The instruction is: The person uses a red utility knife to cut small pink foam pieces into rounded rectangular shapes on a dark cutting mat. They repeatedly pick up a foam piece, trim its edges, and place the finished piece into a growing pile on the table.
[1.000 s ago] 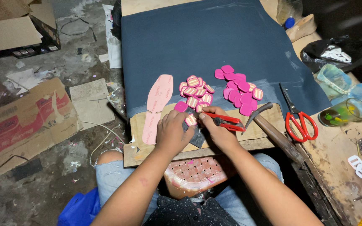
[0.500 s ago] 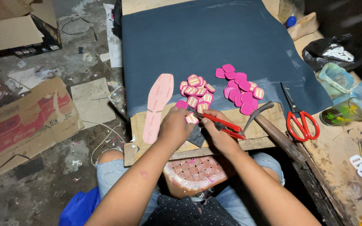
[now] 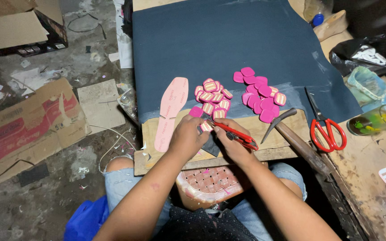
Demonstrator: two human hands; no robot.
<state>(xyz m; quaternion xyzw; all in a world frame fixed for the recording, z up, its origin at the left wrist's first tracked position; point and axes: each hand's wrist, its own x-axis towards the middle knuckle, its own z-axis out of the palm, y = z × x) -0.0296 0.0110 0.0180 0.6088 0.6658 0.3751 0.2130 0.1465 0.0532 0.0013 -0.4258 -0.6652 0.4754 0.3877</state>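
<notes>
A small pink striped piece point(image 3: 206, 126) is sitting at the near edge of the wooden board point(image 3: 287, 129), pinched in the curled fingers of the left hand point(image 3: 188, 136). The right hand point(image 3: 232, 142) is closing around a red-handled cutter point(image 3: 237, 134), its tip meeting the piece. Just beyond, two heaps of pink pieces point(image 3: 258, 93) are lying on the dark sheet point(image 3: 220, 40). A pink sole point(image 3: 170, 111) is lying to the left, while a hammer point(image 3: 293, 138) and red scissors point(image 3: 325, 122) are crowding the right.
</notes>
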